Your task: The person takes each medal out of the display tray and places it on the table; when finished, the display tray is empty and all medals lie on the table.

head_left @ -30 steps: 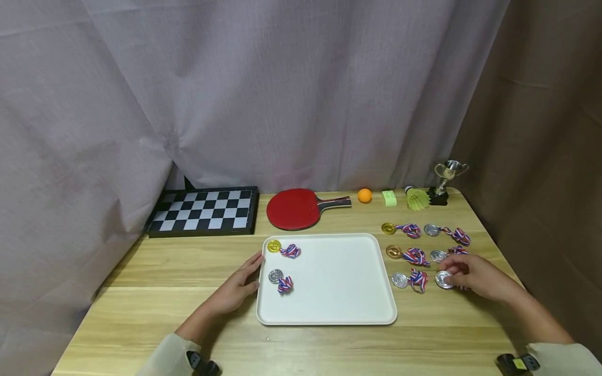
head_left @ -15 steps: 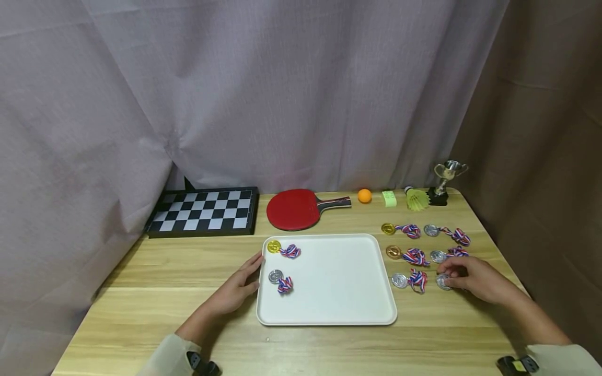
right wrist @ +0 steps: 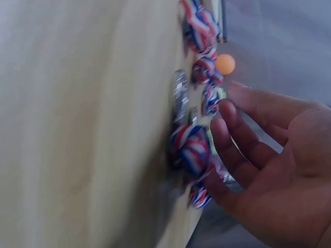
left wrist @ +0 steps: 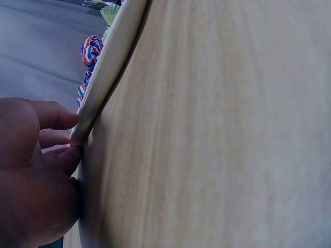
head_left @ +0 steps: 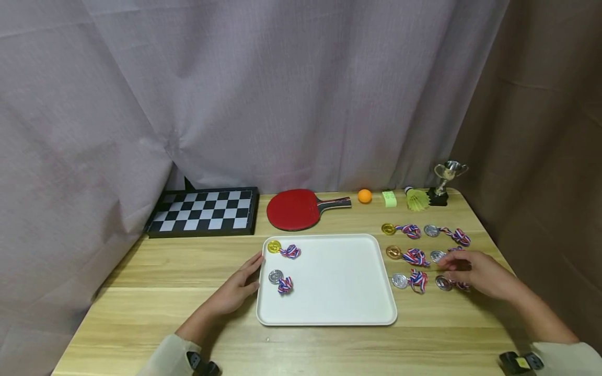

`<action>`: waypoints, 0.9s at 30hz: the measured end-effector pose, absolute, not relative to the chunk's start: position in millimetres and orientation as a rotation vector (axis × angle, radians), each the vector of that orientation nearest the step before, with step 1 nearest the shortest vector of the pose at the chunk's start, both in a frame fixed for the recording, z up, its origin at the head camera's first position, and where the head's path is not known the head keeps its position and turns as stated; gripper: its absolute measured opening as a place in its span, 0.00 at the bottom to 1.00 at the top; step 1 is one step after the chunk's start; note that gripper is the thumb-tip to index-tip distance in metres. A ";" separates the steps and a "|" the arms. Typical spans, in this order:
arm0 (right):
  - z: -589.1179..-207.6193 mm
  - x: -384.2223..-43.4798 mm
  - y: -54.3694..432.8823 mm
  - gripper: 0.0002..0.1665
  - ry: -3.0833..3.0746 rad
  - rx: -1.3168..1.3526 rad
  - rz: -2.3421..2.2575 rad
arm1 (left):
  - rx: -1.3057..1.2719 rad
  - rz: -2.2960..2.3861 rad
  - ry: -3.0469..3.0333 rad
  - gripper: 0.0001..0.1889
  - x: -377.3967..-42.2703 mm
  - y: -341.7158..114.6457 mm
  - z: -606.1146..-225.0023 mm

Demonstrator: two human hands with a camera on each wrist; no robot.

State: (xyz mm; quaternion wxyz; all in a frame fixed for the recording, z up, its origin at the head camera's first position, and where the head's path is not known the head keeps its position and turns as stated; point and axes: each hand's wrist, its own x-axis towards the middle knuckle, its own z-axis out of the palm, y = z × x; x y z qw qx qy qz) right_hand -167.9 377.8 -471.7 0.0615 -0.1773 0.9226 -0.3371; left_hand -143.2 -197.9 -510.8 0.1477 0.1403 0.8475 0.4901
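Head view: A white tray lies between a person's left hand and right hand.
Left grip: Relaxed fingers rest against the tray's edge.
Right grip: Loosely curved, thumb parted from fingers, holding nothing.
Nearest medal: On the table, just beside the right thumb's tip.

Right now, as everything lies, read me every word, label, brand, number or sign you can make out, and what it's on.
No text can be read with certainty.
Medals: designs on their faces, too small to read.
Green block: faint marks on top, too small to read.
Paddle handle: small markings, unreadable.
Yellow patch on the right wrist device: too small to read.
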 end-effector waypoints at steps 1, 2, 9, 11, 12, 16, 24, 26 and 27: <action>-468.9 -169.4 374.9 0.10 2.776 -0.538 -1.028 | 0.411 1.412 2.440 0.34 -143.5 -197.9 -511.2; -466.1 -170.9 371.5 0.10 2.766 -0.535 -1.029 | 0.414 1.410 2.442 0.34 -143.8 -198.0 -511.5; -450.6 -180.8 334.7 0.09 2.676 -0.583 -1.096 | 0.419 1.401 2.439 0.34 -144.5 -198.6 -512.4; -448.1 -182.0 321.0 0.09 2.636 -0.619 -1.146 | 0.427 1.402 2.440 0.34 -144.6 -198.7 -512.9; -446.7 -182.4 313.8 0.09 2.602 -0.631 -1.177 | 0.429 1.403 2.440 0.34 -144.6 -198.6 -513.1; -445.1 -187.2 284.5 0.11 2.515 -0.680 -1.210 | 0.436 1.407 2.441 0.34 -144.6 -198.9 -513.5; -447.4 -200.7 222.9 0.12 2.386 -0.768 -1.232 | 0.463 1.414 2.444 0.34 -144.7 -199.0 -514.4; -449.6 -203.1 206.0 0.12 2.344 -0.801 -1.238 | 0.473 1.419 2.446 0.34 -144.4 -199.1 -514.7; -451.2 -204.4 197.5 0.12 2.323 -0.819 -1.242 | 0.478 1.423 2.445 0.34 -144.4 -199.2 -515.1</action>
